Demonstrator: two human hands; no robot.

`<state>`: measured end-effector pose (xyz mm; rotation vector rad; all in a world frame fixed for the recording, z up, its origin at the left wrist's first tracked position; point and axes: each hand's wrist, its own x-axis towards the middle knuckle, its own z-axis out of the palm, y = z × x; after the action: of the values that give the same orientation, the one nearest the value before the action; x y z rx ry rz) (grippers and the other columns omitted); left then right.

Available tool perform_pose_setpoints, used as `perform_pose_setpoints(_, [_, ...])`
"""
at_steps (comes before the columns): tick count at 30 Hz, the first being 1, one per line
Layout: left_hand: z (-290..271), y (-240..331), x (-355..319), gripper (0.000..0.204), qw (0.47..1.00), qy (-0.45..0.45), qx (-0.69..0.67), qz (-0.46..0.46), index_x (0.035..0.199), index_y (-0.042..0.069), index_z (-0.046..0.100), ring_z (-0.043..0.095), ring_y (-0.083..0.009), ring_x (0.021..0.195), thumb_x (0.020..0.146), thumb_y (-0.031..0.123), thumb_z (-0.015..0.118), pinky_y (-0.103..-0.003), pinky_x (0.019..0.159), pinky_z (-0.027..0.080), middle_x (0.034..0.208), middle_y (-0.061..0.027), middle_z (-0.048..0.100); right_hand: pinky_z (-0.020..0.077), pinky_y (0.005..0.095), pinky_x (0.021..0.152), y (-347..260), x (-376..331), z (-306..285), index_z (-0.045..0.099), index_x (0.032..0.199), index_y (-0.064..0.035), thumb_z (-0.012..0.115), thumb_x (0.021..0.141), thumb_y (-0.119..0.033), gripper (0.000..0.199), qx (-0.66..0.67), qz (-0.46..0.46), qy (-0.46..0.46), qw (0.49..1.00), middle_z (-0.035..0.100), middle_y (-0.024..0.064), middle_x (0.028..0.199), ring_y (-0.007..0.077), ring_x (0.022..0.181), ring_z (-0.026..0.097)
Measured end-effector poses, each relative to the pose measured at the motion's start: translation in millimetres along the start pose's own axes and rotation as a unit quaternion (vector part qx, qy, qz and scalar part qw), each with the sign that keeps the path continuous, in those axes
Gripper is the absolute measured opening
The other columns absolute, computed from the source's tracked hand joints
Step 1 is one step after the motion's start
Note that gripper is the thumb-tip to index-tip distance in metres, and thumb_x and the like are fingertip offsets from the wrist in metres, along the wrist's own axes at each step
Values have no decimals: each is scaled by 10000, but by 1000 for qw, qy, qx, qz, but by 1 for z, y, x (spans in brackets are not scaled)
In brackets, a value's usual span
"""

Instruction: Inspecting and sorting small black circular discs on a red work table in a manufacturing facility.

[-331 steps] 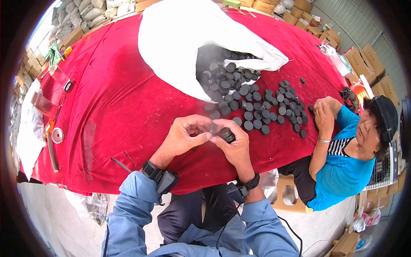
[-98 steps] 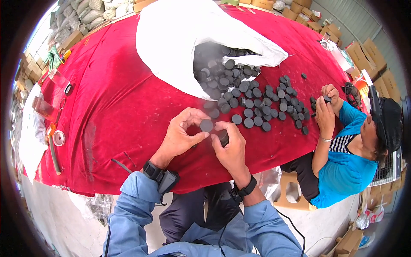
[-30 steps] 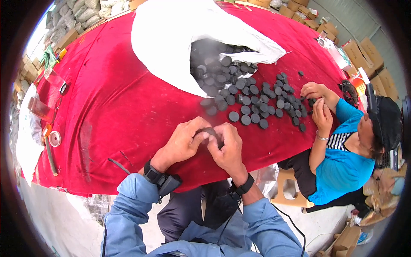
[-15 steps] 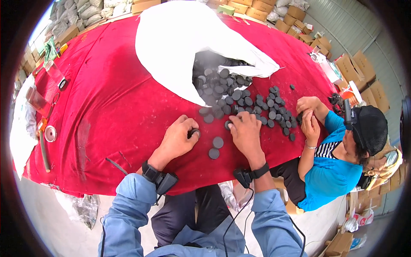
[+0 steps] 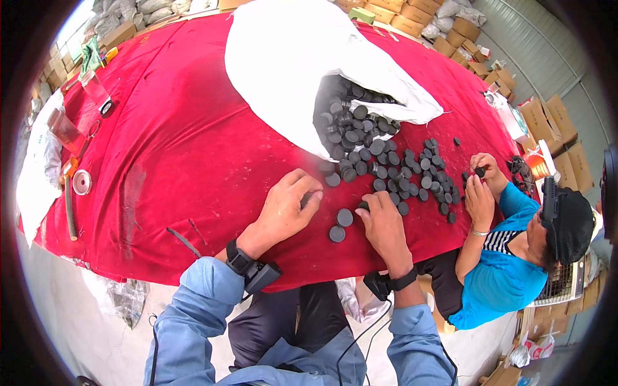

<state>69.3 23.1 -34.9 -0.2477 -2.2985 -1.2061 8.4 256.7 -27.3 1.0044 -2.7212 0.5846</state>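
Note:
My left hand (image 5: 286, 207) is closed round a black disc (image 5: 306, 199), its thumb and fingertips over the red cloth. To the right, my right hand (image 5: 386, 228) has its thumb and fingers bent together over another black disc, mostly hidden behind them. Between the hands two loose round discs (image 5: 337, 233) lie flat on the cloth, side by side. Just beyond my hands a heap of such discs (image 5: 380, 154) spills from the mouth of a large white sack (image 5: 277, 71) and spreads to the right.
A co-worker in a blue top (image 5: 496, 286) sits at the right, holding a disc at the heap's edge. At the left lie a hammer (image 5: 69, 206), a small round ring-shaped part (image 5: 82, 182) and clear plastic cups (image 5: 67, 132). Cardboard boxes (image 5: 547, 122) stand behind the table.
The whole view has shifted, so the scene sits further right. My right hand has drawn a little nearer with its disc. The co-worker's hands now show a disc between them.

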Motion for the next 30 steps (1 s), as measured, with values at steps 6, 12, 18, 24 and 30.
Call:
perform_pose_setpoints(6, [-3, 4, -2, 154, 999, -29, -22, 0, 1010, 12, 644, 601, -224, 702, 874, 77, 678, -341, 623, 494, 905, -116, 620, 509, 409, 707, -7, 3, -5, 591, 1073, -5, 682, 846, -22, 245, 176, 27, 29, 984, 605, 166, 945, 328, 804, 630])
perform_pose_setpoints(12, [-1, 5, -1, 242, 997, -46, -60, -10, 1099, 5, 617, 620, -247, 735, 878, 86, 673, -352, 650, 508, 945, -138, 639, 521, 374, 736, -39, 27, 9, 605, 1066, -1, 646, 849, 14, 222, 318, -29, 71, 945, 637, 157, 938, 299, 828, 658])
perform_pose_setpoints(18, [0, -4, -2, 214, 998, -40, -24, 30, 1098, 4, 614, 631, -352, 789, 895, 65, 638, -403, 684, 519, 944, -172, 632, 533, 355, 705, -43, 35, 24, 613, 1042, 2, 649, 843, 11, 202, 326, -62, 96, 939, 647, 143, 922, 277, 810, 677])
perform_pose_setpoints(24, [-4, 1, -1, 172, 997, -66, -38, 24, 1056, 18, 637, 645, -357, 801, 887, 45, 633, -412, 667, 518, 913, -168, 635, 524, 299, 583, -42, 32, 24, 627, 986, -2, 679, 796, 26, 199, 335, -65, 104, 934, 636, 101, 842, 185, 707, 672])
perform_pose_setpoints(30, [-2, 6, 2, 182, 997, -53, -27, 56, 1043, 4, 630, 626, -372, 781, 865, 38, 642, -434, 666, 513, 891, -171, 629, 525, 303, 580, -40, 31, 24, 625, 1004, -9, 694, 768, 44, 252, 329, -91, 129, 931, 638, 111, 865, 195, 689, 663])
